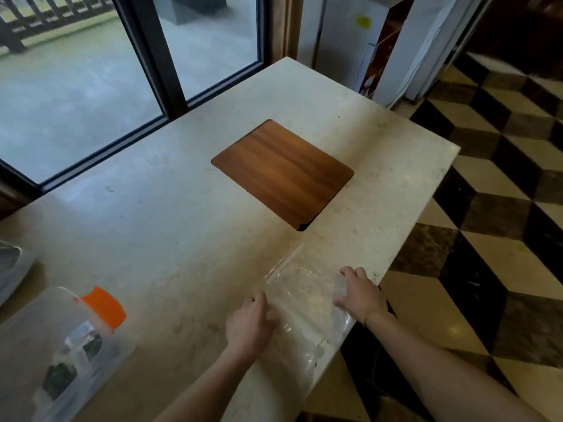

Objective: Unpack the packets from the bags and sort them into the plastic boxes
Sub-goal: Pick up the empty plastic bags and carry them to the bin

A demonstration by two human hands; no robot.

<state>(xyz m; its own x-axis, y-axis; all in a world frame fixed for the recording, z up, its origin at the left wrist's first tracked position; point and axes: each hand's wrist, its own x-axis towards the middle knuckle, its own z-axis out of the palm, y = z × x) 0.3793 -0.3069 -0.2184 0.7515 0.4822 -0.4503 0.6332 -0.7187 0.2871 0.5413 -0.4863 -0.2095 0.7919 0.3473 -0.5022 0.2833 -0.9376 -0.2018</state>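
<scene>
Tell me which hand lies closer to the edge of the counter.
The right hand. It presses the far side of the clear plastic bag right beside the counter edge, while the left hand rests on the bag's inner side.

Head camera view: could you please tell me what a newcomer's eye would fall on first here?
The dark wooden board set into the pale stone counter at the middle stands out most. Near the counter's right edge, the left hand and right hand rest on a flat clear plastic bag. At lower left sits a clear plastic box with an orange clip, dark packets inside.
</scene>
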